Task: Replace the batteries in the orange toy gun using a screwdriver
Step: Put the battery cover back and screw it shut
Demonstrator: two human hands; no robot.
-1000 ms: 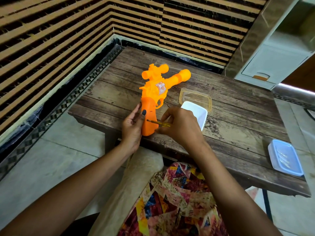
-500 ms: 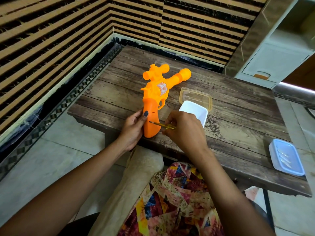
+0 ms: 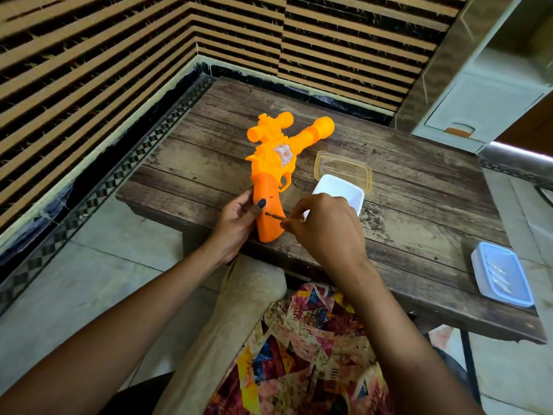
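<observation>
Seemingly we're early: our left hand point(image 3: 236, 220) grips the orange toy gun point(image 3: 269, 187), and our right hand point(image 3: 326, 223) pinches the screwdriver point(image 3: 276, 217) against its handle. It looks unopened.

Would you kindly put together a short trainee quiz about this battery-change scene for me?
1. True or false: the left hand holds the orange toy gun by its handle.
2. The tip of the screwdriver is on the gun's: A scope, B handle, C muzzle.
3. Which hand pinches the screwdriver?
Key: 1 true; 2 B; 3 the right hand.
</observation>
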